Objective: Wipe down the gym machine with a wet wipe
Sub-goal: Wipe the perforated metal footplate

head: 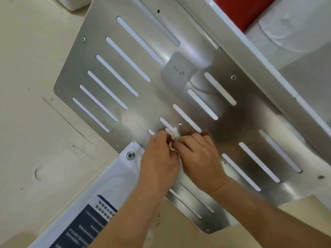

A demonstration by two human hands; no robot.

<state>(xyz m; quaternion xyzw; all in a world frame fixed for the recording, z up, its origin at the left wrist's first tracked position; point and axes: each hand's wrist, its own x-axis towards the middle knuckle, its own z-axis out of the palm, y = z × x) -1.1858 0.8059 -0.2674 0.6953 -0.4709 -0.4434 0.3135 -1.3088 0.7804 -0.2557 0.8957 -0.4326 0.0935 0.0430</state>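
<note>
A brushed metal plate (157,97) of the gym machine fills the middle of the view, cut with long white slots. A small crumpled white wet wipe (174,135) sits between my two hands over the plate's lower middle. My left hand (159,156) pinches the wipe from the left. From the right, my right hand (198,158) holds it with curled fingers. Most of the wipe is hidden by my fingers.
A white banner (111,179) with a metal eyelet (130,155) and dark printed text lies at the lower left, tucked at the plate's edge. A white machine frame bar (259,56) runs along the upper right, with a red part (241,9) behind it. Cream floor surrounds the plate.
</note>
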